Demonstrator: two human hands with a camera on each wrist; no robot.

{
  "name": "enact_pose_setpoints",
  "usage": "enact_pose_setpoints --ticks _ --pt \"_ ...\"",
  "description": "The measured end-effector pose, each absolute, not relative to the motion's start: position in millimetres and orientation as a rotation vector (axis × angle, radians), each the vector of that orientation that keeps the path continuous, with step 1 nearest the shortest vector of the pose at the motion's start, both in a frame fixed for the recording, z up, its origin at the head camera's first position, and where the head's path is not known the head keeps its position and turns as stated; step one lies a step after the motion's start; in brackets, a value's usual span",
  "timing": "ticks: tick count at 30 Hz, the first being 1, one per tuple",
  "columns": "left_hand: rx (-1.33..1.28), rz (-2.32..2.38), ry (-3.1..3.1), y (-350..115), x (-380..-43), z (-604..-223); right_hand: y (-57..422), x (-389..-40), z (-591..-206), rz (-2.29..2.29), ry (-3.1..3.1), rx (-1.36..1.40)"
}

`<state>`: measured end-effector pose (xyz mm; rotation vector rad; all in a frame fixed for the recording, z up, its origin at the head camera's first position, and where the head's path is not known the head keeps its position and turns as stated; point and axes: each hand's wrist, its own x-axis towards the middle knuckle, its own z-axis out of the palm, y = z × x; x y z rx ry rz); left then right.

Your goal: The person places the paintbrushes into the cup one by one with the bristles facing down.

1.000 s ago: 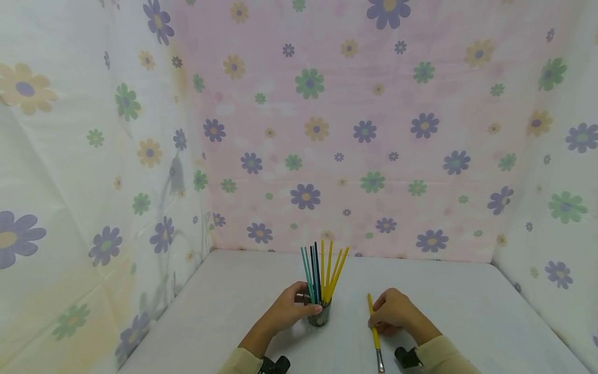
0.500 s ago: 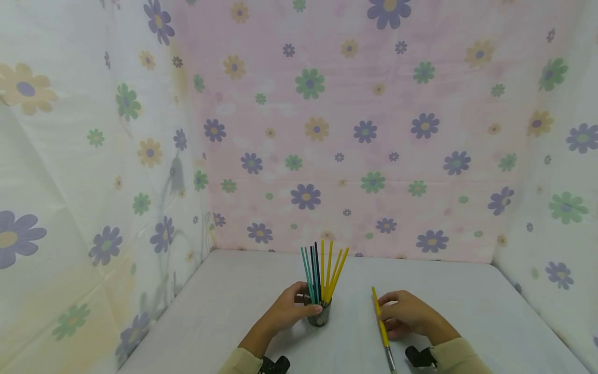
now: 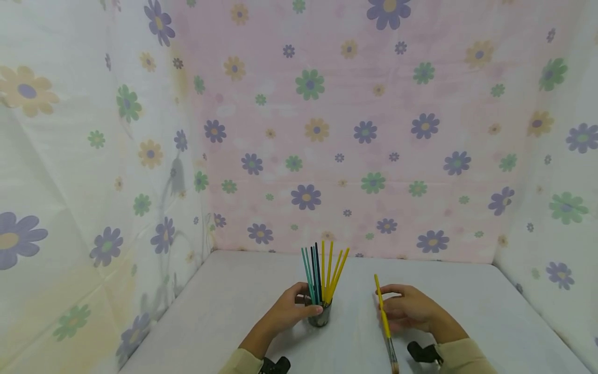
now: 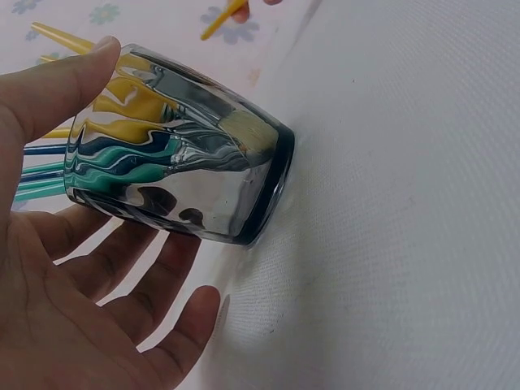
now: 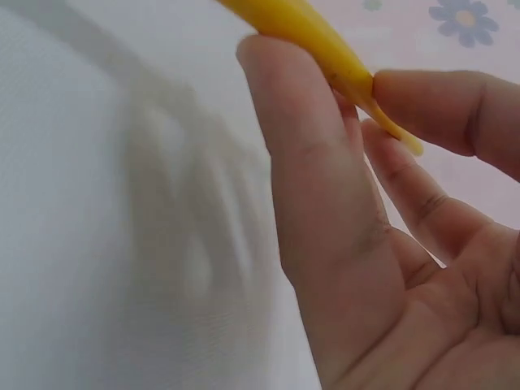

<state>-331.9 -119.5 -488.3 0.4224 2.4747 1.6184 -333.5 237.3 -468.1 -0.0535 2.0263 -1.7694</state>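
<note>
A clear glass point(image 4: 211, 162) stands on the white table, holding several paintbrushes bristle-down. Their handles are teal, dark blue and yellow point(image 3: 330, 270). My left hand point(image 3: 291, 307) grips the glass from its left side, with the thumb across the front near the rim and fingers around the back. To the right, my right hand point(image 3: 411, 309) pinches a yellow paintbrush point(image 3: 384, 314) between thumb and fingertips. That brush tilts with its bristles toward me and its handle end pointing away. In the right wrist view, the yellow handle point(image 5: 313, 41) lies between thumb and index finger.
The white tabletop point(image 3: 252, 280) spreads around both hands. Behind it hangs a pink flowered cloth point(image 3: 336, 182), with pale flowered cloths at the left point(image 3: 84, 171) and right. A dark wrist camera point(image 3: 422, 353) sits below the right hand.
My right hand has shifted slightly right, and the yellow paintbrush has risen, its handle end moving farther away from me. The left hand and glass have stayed in place.
</note>
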Motion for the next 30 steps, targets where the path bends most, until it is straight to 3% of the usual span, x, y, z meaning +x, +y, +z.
enact_pose_setpoints --ticks 11,30 --pt "0.449 1.62 2.472 -120.4 -334.4 -489.7 229.5 -336.3 -441.5 -1.854 2.116 -0.234" --pt "0.458 1.637 2.45 -120.1 -333.2 -489.7 198.3 -324.6 -400.3 -2.006 2.322 -0.312"
